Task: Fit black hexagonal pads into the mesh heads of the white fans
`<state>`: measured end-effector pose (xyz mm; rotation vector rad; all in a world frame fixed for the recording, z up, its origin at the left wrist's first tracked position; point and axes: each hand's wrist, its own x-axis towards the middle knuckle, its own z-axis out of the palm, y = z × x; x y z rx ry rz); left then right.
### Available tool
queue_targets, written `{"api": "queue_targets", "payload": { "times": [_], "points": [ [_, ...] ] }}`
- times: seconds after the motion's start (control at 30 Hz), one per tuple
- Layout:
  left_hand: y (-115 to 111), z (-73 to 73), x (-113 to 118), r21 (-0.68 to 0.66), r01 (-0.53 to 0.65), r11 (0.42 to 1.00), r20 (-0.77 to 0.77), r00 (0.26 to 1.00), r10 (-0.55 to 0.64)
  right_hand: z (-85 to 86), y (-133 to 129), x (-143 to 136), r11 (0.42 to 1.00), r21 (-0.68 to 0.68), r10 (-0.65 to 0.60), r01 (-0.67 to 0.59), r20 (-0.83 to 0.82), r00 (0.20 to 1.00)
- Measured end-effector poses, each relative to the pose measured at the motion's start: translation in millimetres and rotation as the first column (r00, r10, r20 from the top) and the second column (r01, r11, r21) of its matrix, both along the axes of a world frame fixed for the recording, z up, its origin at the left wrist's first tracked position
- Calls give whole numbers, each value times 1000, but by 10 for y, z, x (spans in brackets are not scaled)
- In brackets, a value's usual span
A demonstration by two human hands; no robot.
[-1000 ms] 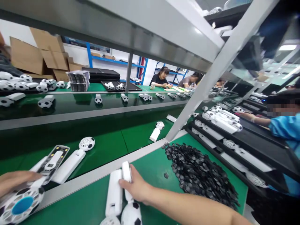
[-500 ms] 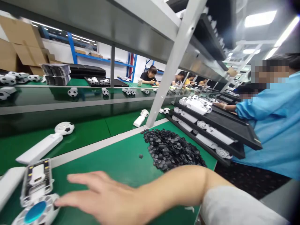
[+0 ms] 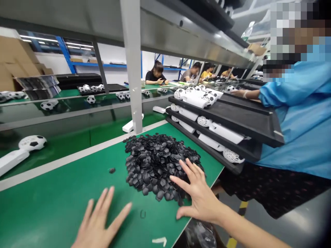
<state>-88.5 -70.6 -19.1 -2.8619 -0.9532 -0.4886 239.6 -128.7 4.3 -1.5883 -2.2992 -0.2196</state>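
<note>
A wide heap of small black flat pieces (image 3: 155, 162) lies on the green table (image 3: 59, 196). Over the heap's right edge is my right hand (image 3: 198, 196), fingers spread and holding nothing. My left hand (image 3: 100, 220) hovers low over the green surface, left of and nearer than the heap, with its fingers apart and nothing in it. One loose black piece (image 3: 112, 170) sits left of the heap. Between the hands lies a small dark ring-like piece (image 3: 142, 214), and a white scrap (image 3: 159, 240) is near the front edge.
Stacked black trays (image 3: 248, 120) with white football-shaped items stand right of the heap. A person in blue (image 3: 297, 127) is beside them. A metal post (image 3: 133, 69) rises behind the heap. White items with football heads (image 3: 32, 143) lie on the green conveyor at left.
The view has swung right, and the opened white device has left it. Both hands now show with spread fingers; the right hand is at the black heap.
</note>
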Motion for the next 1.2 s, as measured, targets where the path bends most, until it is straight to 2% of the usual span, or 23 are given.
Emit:
{"api": "queue_targets", "payload": {
  "times": [0.1,0.17,0.23,0.43,0.53,0.63,0.73,0.77,0.83,0.87,0.9,0.97,1.0,1.07,1.13,1.2],
  "points": [
    [200,120,616,81,103,991,-10,995,-102,91,190,18,991,-80,109,-110,-25,994],
    [354,194,998,83,183,980,-24,983,-181,128,318,60,983,-94,155,-159,-41,987],
    [500,243,1276,68,213,975,-26,977,-212,139,451,138,982,-89,163,-167,-48,985],
    [915,269,1661,18,203,979,-25,979,-202,122,878,457,988,-82,134,-134,1,991],
    [1039,289,1815,1,164,986,-22,986,-164,111,1061,585,990,-80,121,-117,41,992],
    [1029,376,1824,-10,166,986,-12,986,-166,103,1164,676,990,-65,127,-123,61,990],
    [1004,509,1555,-3,163,987,41,986,-162,107,1179,740,988,-16,153,-152,50,987],
    [1032,546,1416,-12,105,994,83,991,-104,114,1174,753,987,11,159,-160,39,987],
    [1177,586,1122,-120,-127,985,184,972,148,139,1166,750,985,70,157,-157,9,988],
    [1290,587,992,-214,-264,940,214,927,309,160,1162,724,984,100,147,-145,-12,989],
    [1422,575,891,-343,-386,856,205,859,469,185,1158,677,983,130,136,-130,-37,990],
    [1690,525,816,-437,-460,773,145,812,565,249,1140,509,978,172,130,-114,-85,988],
    [1796,494,849,-464,-461,756,118,814,569,283,1127,389,976,181,144,-123,-105,984],
    [1898,442,1015,-488,-420,765,95,846,525,341,1095,92,966,169,216,-194,-121,969],
    [1832,424,1199,-496,-357,792,109,879,465,366,1063,-245,947,116,310,-298,-106,945],
    [1644,448,1248,-489,-329,808,142,884,446,344,1040,-574,927,49,375,-372,-76,924]
  ]
}}
